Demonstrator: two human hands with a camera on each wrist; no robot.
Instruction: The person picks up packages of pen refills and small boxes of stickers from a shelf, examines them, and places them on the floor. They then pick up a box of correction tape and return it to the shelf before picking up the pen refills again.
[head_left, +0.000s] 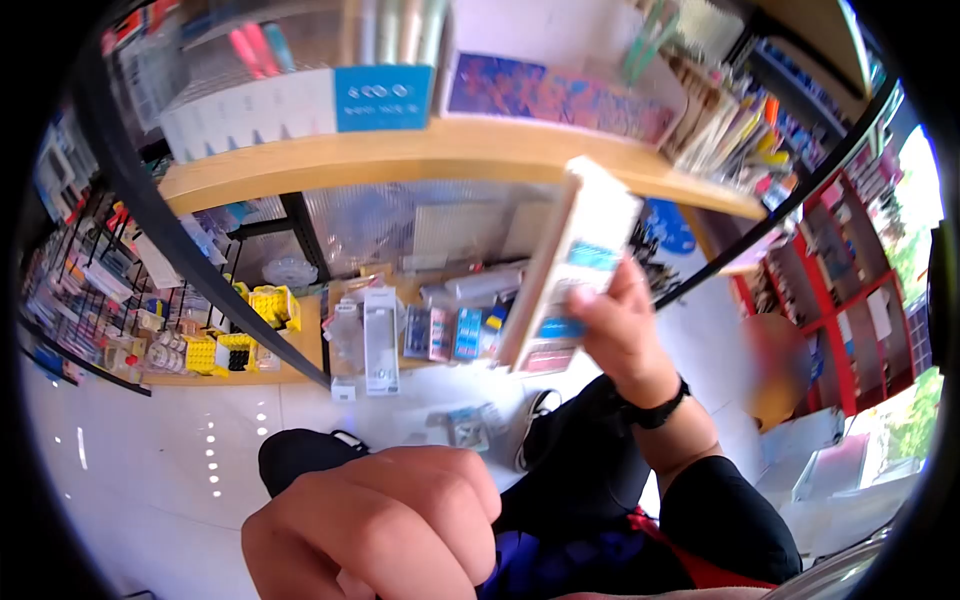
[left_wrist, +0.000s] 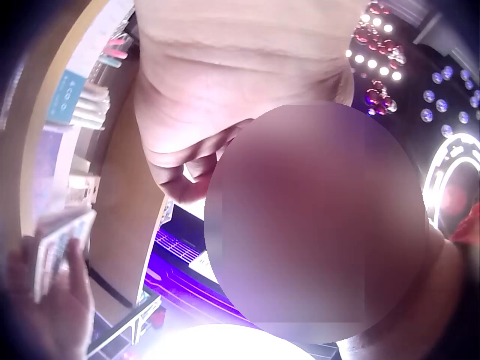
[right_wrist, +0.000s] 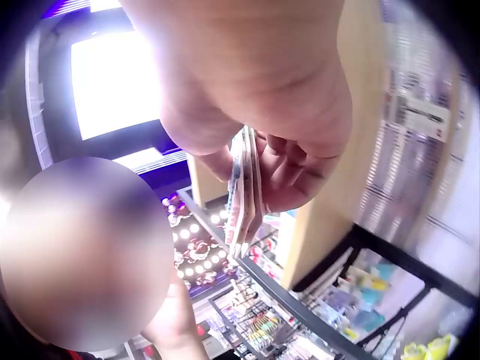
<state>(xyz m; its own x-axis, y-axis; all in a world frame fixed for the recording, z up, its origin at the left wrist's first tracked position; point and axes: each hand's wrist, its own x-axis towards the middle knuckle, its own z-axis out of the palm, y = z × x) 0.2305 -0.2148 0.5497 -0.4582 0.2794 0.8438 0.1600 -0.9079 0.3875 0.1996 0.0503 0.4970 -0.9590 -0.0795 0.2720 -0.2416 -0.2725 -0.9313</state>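
In the head view my right hand (head_left: 620,330) grips a stack of thin flat packs (head_left: 590,240), white with blue print. The thumb lies on the front face and the stack stands tilted in front of the shelf. The right wrist view shows the layers of this stack (right_wrist: 244,191) edge-on between thumb and fingers. My left hand (head_left: 370,520) is raised close to the head camera, its fingers bent at the knuckles. Its curled fingers (left_wrist: 180,180) show beside a blurred-out round area in the left wrist view, with nothing visible in them.
A wooden shelf (head_left: 400,155) carries a blue box (head_left: 383,98) and other goods. Below it, small packs (head_left: 467,332) and yellow baskets (head_left: 272,305) stand on a lower shelf. A clear pack (head_left: 468,428) lies on the floor near my shoe. Black frame posts (head_left: 190,250) flank the shelf.
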